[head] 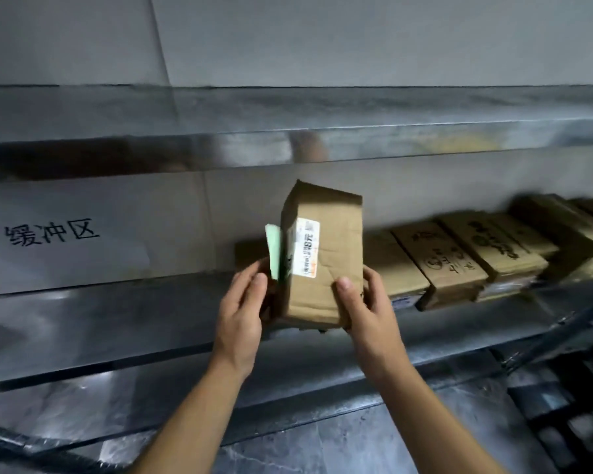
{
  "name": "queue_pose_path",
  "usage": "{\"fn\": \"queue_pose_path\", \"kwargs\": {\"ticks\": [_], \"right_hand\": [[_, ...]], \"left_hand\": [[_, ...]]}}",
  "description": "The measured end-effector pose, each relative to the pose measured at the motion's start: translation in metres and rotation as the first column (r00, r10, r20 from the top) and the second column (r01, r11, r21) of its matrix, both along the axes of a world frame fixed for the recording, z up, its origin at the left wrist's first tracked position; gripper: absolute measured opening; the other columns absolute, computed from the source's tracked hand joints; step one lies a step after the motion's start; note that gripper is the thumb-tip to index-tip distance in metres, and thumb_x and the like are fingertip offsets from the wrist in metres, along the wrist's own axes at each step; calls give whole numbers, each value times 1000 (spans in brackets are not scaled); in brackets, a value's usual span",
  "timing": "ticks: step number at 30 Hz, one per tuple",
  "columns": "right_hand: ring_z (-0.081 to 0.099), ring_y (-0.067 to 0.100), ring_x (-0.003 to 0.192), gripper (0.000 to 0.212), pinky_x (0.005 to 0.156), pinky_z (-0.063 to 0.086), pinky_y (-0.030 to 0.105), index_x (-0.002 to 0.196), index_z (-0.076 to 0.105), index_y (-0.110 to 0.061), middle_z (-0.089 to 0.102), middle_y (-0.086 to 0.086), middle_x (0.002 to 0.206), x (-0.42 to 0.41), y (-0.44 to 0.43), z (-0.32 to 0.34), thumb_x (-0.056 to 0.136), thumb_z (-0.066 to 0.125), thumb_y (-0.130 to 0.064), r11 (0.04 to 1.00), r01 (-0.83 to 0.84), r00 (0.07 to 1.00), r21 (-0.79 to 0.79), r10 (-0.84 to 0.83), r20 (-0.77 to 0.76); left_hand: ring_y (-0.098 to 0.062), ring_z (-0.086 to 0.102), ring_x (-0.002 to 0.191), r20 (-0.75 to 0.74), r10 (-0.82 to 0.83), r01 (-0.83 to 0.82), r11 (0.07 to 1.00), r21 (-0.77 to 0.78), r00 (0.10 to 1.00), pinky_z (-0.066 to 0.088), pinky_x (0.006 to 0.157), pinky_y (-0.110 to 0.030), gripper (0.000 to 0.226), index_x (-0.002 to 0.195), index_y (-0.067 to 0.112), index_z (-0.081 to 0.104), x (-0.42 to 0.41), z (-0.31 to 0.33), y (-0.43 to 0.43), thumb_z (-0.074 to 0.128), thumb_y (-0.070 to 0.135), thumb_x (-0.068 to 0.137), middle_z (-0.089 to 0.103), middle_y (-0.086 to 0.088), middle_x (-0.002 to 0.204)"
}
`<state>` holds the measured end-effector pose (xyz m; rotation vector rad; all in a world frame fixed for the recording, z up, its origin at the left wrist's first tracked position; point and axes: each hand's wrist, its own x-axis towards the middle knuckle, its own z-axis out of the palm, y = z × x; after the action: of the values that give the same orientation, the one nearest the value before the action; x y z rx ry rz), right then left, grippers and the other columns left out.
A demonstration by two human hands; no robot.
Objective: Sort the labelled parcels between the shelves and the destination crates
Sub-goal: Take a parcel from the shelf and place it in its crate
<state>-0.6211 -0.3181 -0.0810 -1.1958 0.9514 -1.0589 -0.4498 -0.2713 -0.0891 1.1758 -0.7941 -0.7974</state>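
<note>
A brown cardboard parcel [332, 254] stands upright above the steel shelf [100, 323], held between both hands. It carries a white shipping label [307, 248] on its front, and a pale green slip [273, 251] sticks out at its left side. My left hand [242, 314] grips the parcel's lower left edge. My right hand [365, 304] grips the lower right corner, thumb on the front face. A row of flat printed cardboard parcels [459, 258] lies on the same shelf to the right.
A grey backing board with black handwritten characters [52, 234] stands behind the shelf at left. Another steel shelf [322, 142] runs above. Dark crate-like shapes [561, 405] sit low at the right over a dark tiled floor [356, 446].
</note>
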Motion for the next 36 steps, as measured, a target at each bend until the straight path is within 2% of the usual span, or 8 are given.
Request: {"fn": "queue_pose_path", "kwargs": {"ticks": [3, 7, 11, 13, 17, 23, 30, 36], "right_hand": [[68, 26, 114, 48, 89, 59, 48, 129, 51, -37, 66, 7, 127, -22, 0, 3, 87, 71, -48, 999, 42, 989, 29, -46, 139], [67, 27, 116, 47, 87, 59, 46, 133, 49, -37, 66, 6, 128, -43, 2, 0, 91, 68, -44, 996, 70, 980, 46, -78, 182], [56, 1, 114, 47, 91, 60, 41, 140, 42, -50, 46, -14, 133, -63, 2, 2, 101, 58, -30, 941, 223, 930, -255, -284, -234], [53, -3, 114, 38, 95, 57, 43, 132, 50, -55, 45, -16, 131, -69, -1, 3, 101, 58, -33, 926, 205, 910, -317, -299, -286], [59, 17, 123, 44, 92, 59, 47, 128, 51, -60, 54, -9, 137, -66, 3, 6, 85, 59, -64, 982, 98, 977, -161, -126, -174], [64, 19, 120, 64, 90, 61, 43, 128, 44, -66, 58, -26, 129, -52, 2, 4, 74, 77, -57, 994, 8, 1000, -108, -8, -3], [59, 17, 126, 65, 95, 58, 47, 131, 39, -66, 54, -15, 138, -26, 0, -8, 79, 74, -53, 988, -110, 994, -106, 111, 0], [59, 21, 126, 74, 98, 56, 51, 135, 36, -67, 54, -22, 137, 23, 5, -10, 77, 78, -47, 925, -374, 927, -74, 376, 16]], "left_hand": [[-11, 53, 126, 73, -86, 79, 992, 102, 994, 48, 95, -29, 32, 120, 57, 56, -11, 0, -11, 63, 47, 90, 55, 10, 137], [-14, 55, 127, -112, -289, 302, 946, 117, 951, 45, 103, -42, 51, 131, 55, 50, -38, 2, -21, 64, 57, 82, 63, 16, 130], [-8, 62, 116, -54, -253, 257, 962, 94, 966, 53, 92, -32, 55, 134, 47, 49, -53, 0, -24, 64, 42, 82, 66, 16, 124], [-3, 64, 109, 23, -224, 220, 970, 100, 974, 56, 85, -28, 46, 127, 51, 49, -58, 1, -25, 64, 39, 85, 65, 18, 121], [-5, 59, 117, 215, -188, 176, 982, 74, 958, 56, 89, -32, 48, 129, 55, 45, -56, -1, -22, 67, 37, 90, 60, 16, 129], [-4, 52, 124, 388, -96, 104, 995, -1, 917, 50, 82, -12, 54, 133, 45, 41, -54, 4, -5, 62, 35, 84, 49, 4, 139], [-2, 51, 125, 456, 97, -81, 995, -54, 885, 51, 93, -19, 49, 132, 44, 44, -45, 2, 25, 60, 35, 86, 49, 14, 135], [-3, 52, 124, 455, 278, -286, 957, -53, 846, 49, 92, -16, 51, 136, 34, 47, -13, 6, 69, 61, 32, 87, 51, 9, 137]]}}
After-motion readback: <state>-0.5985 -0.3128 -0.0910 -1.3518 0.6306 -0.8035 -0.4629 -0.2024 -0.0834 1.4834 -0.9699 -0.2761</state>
